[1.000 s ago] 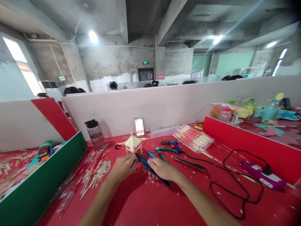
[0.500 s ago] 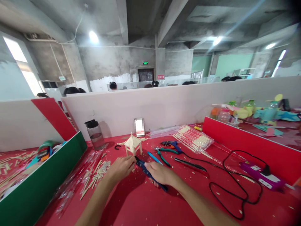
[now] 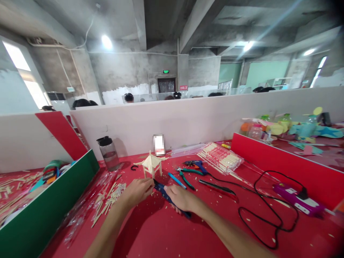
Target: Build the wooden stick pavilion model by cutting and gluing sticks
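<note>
My right hand (image 3: 179, 197) is closed around dark blue cutting pliers (image 3: 163, 191) whose jaws point left toward my left hand. My left hand (image 3: 137, 191) is pinched at the plier jaws, holding something too small to make out. Just beyond both hands stands a small pavilion model (image 3: 151, 164) made of wooden sticks on the red table (image 3: 161, 233). Wood chips lie scattered around the hands.
A water bottle (image 3: 109, 153) stands at the back left beside a green divider (image 3: 48, 211). Loose sticks (image 3: 107, 202) lie at the left. Green-handled pliers (image 3: 186, 175), a glue gun (image 3: 197, 165), packed chopsticks (image 3: 220, 159), a black cord (image 3: 268, 215) and a purple power strip (image 3: 298, 200) lie at the right. Other people sit beyond the white partition.
Both hands with the pliers have drifted slightly left and toward me; the grip is unchanged.
</note>
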Tool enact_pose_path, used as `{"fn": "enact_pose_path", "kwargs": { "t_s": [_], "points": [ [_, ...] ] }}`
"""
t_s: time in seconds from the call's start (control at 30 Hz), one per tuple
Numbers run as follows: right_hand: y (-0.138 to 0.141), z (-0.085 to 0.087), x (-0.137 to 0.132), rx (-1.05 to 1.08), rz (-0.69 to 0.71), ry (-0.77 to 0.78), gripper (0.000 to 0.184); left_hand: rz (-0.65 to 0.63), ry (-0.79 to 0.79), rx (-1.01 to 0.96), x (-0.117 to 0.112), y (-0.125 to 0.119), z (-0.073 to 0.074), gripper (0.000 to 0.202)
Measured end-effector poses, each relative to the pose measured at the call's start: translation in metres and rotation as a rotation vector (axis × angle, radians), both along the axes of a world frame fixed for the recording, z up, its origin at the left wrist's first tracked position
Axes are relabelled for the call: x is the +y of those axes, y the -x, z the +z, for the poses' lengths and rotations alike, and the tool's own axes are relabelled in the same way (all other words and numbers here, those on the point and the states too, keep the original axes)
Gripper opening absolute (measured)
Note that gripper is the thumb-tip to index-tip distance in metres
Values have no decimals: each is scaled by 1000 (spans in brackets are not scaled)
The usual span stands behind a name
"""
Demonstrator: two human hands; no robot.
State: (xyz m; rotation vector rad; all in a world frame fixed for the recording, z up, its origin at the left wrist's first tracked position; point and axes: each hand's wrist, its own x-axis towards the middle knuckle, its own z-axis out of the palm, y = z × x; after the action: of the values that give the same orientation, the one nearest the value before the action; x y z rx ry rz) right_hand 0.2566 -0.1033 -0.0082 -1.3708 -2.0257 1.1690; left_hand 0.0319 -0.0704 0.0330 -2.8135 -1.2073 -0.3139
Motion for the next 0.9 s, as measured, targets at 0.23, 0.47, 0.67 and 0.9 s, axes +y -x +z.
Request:
{"fn": "enact_pose_path", "kwargs": {
  "t_s": [0.23,0.47,0.67,0.9],
  "points": [
    [3,3,-2,-75,3,-21,78,-6,8,4,-1,1,0,20],
    [2,3,-4,-94,19,-82,80,-14,-7,34,-1,1,1,23],
    [3,3,-5,-105,-7,-171,75,6,3,33,-3,1,2,23],
    [4,7,-8,-141,-19,-204,76,-12,12,54,1,3,-1,22]
  ]
}}
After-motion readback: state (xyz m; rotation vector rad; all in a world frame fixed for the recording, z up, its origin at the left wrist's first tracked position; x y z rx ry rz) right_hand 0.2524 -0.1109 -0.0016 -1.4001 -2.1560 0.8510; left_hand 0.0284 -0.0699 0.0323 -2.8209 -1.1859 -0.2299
